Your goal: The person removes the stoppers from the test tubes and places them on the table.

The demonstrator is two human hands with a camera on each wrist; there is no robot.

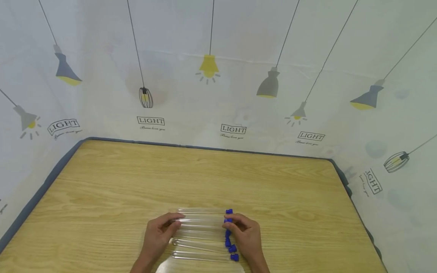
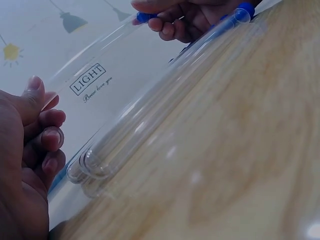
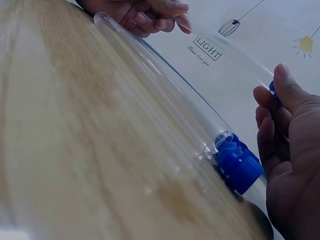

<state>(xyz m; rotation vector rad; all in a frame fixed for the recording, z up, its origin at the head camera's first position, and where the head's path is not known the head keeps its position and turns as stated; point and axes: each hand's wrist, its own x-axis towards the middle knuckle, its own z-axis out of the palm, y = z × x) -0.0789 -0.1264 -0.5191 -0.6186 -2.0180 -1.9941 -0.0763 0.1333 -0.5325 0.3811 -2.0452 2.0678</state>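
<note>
A clear test tube (image 2: 92, 52) is held level above the table between both hands. My left hand (image 1: 157, 232) pinches its closed end between thumb and fingers. At the other end, my right hand (image 1: 247, 234) pinches the blue cap (image 3: 272, 87), most of which the fingers hide. Below lie several more capped test tubes (image 1: 201, 256), side by side in a row with their blue caps (image 3: 237, 167) to the right. In the left wrist view their rounded ends sit close by the left hand.
The tubes lie on a wood-grain table (image 1: 191, 174) with a dark edge. Behind and beside it hangs a pale backdrop (image 1: 184, 76) printed with lamps and the word LIGHT.
</note>
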